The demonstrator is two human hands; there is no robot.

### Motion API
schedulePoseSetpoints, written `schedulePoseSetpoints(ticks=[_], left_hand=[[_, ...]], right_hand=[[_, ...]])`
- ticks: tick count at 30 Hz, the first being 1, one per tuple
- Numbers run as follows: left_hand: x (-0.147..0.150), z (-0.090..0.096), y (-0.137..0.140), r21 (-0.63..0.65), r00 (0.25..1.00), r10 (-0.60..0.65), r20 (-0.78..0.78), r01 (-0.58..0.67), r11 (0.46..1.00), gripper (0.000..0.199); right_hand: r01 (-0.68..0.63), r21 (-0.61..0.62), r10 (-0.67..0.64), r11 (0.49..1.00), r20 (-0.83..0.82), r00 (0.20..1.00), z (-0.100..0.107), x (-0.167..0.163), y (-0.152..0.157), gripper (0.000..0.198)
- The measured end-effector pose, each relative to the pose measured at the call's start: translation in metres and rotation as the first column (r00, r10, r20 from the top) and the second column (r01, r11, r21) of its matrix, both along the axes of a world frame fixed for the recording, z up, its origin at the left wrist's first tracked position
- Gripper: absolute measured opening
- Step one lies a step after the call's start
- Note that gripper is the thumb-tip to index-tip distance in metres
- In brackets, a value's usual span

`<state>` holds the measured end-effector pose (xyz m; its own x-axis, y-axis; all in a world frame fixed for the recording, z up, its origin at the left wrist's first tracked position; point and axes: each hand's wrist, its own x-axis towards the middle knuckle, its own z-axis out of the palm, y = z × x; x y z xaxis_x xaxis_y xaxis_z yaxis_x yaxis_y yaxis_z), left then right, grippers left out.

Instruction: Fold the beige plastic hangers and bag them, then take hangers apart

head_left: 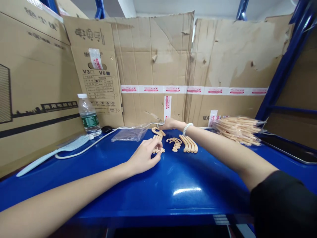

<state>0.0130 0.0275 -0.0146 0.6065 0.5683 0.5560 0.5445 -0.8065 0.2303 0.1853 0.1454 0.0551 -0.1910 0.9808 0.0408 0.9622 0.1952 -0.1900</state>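
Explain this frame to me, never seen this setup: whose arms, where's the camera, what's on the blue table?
There is no machine here: one camera on a person's head looks forward and down at their own bare arms. The left hand pinches a small beige curved plastic piece at its fingertips. The right hand, wearing a white bead bracelet, reaches farther back to more beige pieces. Between them lie loose rows of the same pieces on the glossy blue tabletop. A clear bag, a plastic water bottle, a pale blue comb-like tool and a bagged bundle of beige pieces sit around, with cardboard walls behind.
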Motion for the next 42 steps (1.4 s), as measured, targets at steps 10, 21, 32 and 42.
schedulePoseSetpoints(ticks=[10, 21, 32, 42], left_hand=[[0.0, 0.001, -0.002, -0.012, 0.999, -0.034, -0.003, 0.034, 0.999, 0.017], [-0.001, 0.001, 0.001, -0.018, 0.998, -0.039, 0.054, 0.04, 0.999, 0.016], [0.016, 0.01, -0.026, -0.474, 0.9, 0.058, 0.431, 0.171, 0.864, 0.035], [0.02, 0.003, -0.03, -0.612, 0.908, 0.041, 0.416, 0.246, 0.752, 0.027]], right_hand=[[0.051, -0.044, -0.052, 0.998, -0.035, 0.998, -0.023, -0.022, 0.026, 0.029], [0.097, 0.175, -0.01, 0.98, -0.444, 0.896, 0.019, 0.052, -0.014, 0.023], [-0.117, 0.254, 0.277, 0.96, -0.808, 0.519, -0.007, 0.078, -0.158, 0.031], [-0.241, 0.246, 0.328, 0.939, -0.852, 0.408, -0.039, 0.06, -0.17, 0.029]])
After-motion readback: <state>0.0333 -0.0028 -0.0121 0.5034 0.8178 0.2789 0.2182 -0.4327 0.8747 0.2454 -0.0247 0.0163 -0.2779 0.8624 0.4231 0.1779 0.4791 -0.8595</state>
